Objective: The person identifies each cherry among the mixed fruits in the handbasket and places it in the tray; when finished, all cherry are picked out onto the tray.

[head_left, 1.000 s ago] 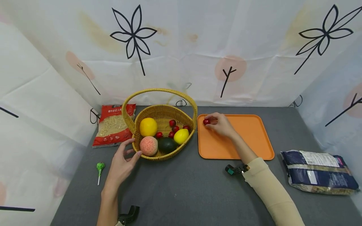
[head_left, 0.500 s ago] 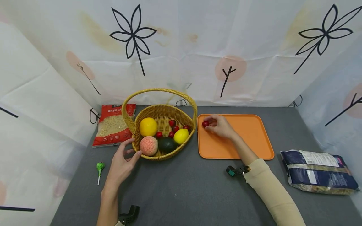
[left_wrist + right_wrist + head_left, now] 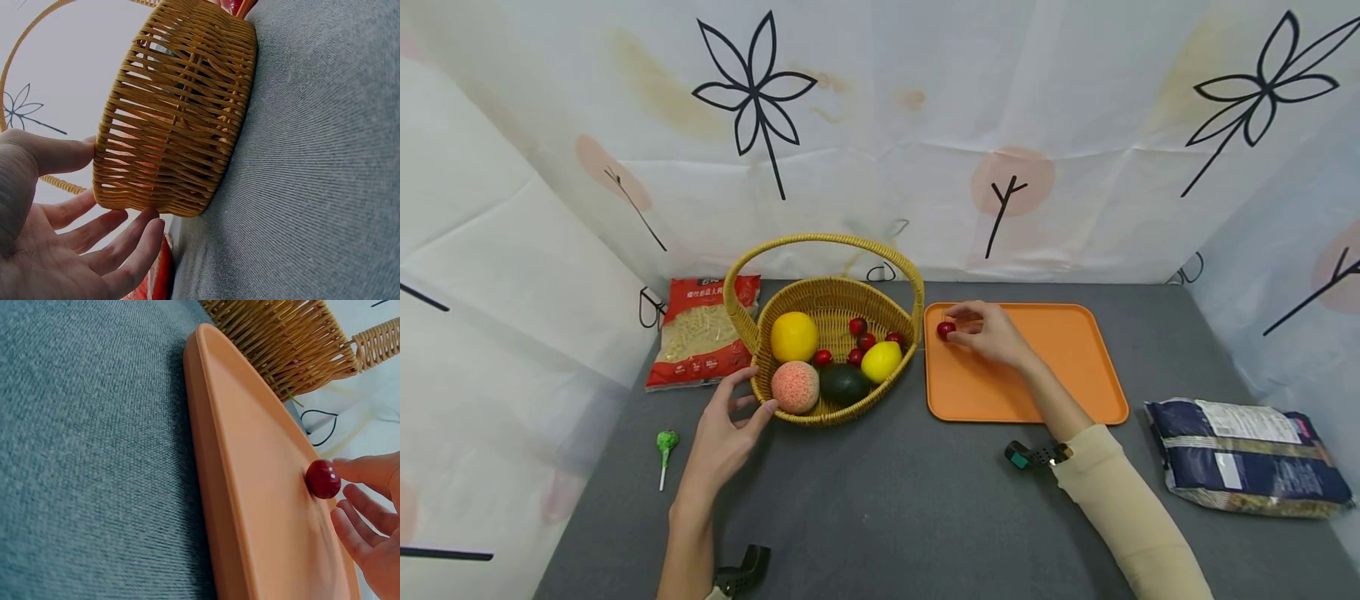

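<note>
My left hand (image 3: pixel 727 433) holds the near left end of a yellow wicker basket (image 3: pixel 169 119), thumb at the rim and fingers round the side. Inside the basket are an orange-yellow round fruit (image 3: pixel 793 337), a peach-coloured ball (image 3: pixel 795 387), a dark green avocado (image 3: pixel 842 384), a lemon (image 3: pixel 881 362) and several small red fruits (image 3: pixel 866 342). Over the left part of an orange tray (image 3: pixel 1022 392) is my right hand (image 3: pixel 988 333). A dark red cherry (image 3: pixel 323 479) sits on the tray, the thumb tip right at it and the other fingers spread apart from it.
A red bag of pasta (image 3: pixel 698 333) lies behind the basket's left side. Left of my left hand is a green lollipop (image 3: pixel 666 450). A dark blue bag (image 3: pixel 1247 458) lies at the right, beyond the tray. Printed cloth (image 3: pixel 880 100) hangs behind the grey table.
The cherry, pinched in my right hand earlier, has come slightly nearer to me on the tray, and the fingers have loosened from it. My left hand and the basket stay put.
</note>
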`<state>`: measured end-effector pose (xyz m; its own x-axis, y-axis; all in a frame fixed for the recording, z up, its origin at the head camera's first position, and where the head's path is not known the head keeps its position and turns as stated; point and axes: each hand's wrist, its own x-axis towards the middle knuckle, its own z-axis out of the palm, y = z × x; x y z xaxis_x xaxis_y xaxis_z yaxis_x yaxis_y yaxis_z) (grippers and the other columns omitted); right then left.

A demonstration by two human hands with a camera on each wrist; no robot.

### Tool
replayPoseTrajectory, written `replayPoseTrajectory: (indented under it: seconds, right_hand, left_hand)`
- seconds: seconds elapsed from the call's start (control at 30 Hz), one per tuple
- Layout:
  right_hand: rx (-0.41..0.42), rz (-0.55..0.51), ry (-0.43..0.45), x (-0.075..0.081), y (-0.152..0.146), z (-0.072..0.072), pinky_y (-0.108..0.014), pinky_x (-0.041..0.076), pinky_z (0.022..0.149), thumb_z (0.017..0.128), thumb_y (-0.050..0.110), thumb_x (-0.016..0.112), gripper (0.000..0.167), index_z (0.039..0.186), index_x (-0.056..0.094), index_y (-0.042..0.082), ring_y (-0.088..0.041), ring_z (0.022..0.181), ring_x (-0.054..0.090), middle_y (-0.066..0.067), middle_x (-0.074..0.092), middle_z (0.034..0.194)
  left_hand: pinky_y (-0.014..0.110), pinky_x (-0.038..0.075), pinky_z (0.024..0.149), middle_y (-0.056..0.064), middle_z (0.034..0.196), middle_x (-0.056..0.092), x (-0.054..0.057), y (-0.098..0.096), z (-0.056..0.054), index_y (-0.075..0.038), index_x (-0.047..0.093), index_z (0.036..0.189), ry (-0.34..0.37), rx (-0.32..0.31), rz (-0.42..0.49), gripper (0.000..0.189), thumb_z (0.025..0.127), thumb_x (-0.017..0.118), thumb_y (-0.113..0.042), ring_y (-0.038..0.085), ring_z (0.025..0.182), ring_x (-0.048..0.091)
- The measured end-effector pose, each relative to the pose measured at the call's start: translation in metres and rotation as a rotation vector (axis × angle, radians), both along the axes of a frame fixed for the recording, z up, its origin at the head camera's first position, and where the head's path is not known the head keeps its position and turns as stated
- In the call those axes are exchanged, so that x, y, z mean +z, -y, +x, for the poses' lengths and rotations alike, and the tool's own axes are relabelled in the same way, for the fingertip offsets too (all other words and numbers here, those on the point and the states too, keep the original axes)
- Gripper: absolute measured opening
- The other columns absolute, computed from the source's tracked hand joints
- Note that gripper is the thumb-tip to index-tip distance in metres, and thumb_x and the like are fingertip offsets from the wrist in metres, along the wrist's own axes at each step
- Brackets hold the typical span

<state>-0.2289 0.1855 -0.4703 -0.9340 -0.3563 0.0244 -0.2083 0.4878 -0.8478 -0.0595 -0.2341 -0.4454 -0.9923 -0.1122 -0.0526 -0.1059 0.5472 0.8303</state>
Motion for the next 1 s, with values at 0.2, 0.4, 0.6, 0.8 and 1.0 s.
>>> replayPoseTrajectory:
  seconds: [0.2, 0.4, 0.6, 0.8, 1.0]
  right_hand:
    - [-0.008, -0.048, -0.009, 0.010, -0.002, 0.010, -0.060, 0.058, 0.111, 0.099, 0.004, 0.077, 0.040, 0.136, 0.067, -0.005, -0.046, 0.130, 0.066, -0.027, 0.068, 0.138]
    - [0.020, -0.083, -0.046, 0.022, -0.001, 0.025, -0.048, 0.065, 0.101, 0.101, 0.006, 0.076, 0.039, 0.136, 0.067, -0.006, -0.042, 0.118, 0.072, -0.026, 0.071, 0.135]
    - [0.054, -0.151, -0.127, 0.040, 0.005, 0.049, -0.025, 0.064, 0.086, 0.101, 0.008, 0.076, 0.028, 0.126, 0.072, -0.001, -0.022, 0.100, 0.074, -0.020, 0.077, 0.118]
    - [0.106, -0.234, -0.235, 0.060, 0.019, 0.075, -0.020, 0.063, 0.080, 0.098, 0.001, 0.077, 0.020, 0.118, 0.075, 0.002, -0.008, 0.089, 0.072, -0.016, 0.078, 0.107]
    - [0.172, -0.254, -0.272, 0.073, 0.043, 0.089, -0.021, 0.063, 0.082, 0.098, 0.000, 0.076, 0.020, 0.117, 0.074, 0.003, -0.009, 0.088, 0.071, -0.010, 0.077, 0.102]
  left_hand:
    - [0.062, 0.059, 0.108, 0.018, 0.167, 0.046, 0.000, 0.000, 0.000, -0.012, 0.045, 0.160, 0.002, 0.000, 0.001, 0.067, 0.105, 0.074, -0.036, 0.045, 0.139, 0.064]
    - [0.062, 0.059, 0.109, 0.018, 0.167, 0.046, -0.001, 0.001, -0.001, -0.012, 0.044, 0.160, 0.011, 0.002, -0.003, 0.066, 0.105, 0.073, -0.036, 0.045, 0.139, 0.063]
    - [0.062, 0.058, 0.109, 0.018, 0.168, 0.044, -0.002, 0.002, -0.001, -0.013, 0.043, 0.161, 0.018, -0.001, -0.003, 0.067, 0.106, 0.073, -0.037, 0.045, 0.140, 0.062]
    - [0.062, 0.059, 0.109, 0.018, 0.168, 0.045, -0.001, 0.001, -0.001, -0.012, 0.044, 0.160, 0.012, -0.003, -0.006, 0.067, 0.105, 0.073, -0.036, 0.045, 0.139, 0.063]
    - [0.062, 0.058, 0.110, 0.018, 0.168, 0.045, -0.001, 0.001, -0.001, -0.012, 0.043, 0.161, 0.017, -0.003, -0.004, 0.067, 0.105, 0.073, -0.036, 0.045, 0.140, 0.062]
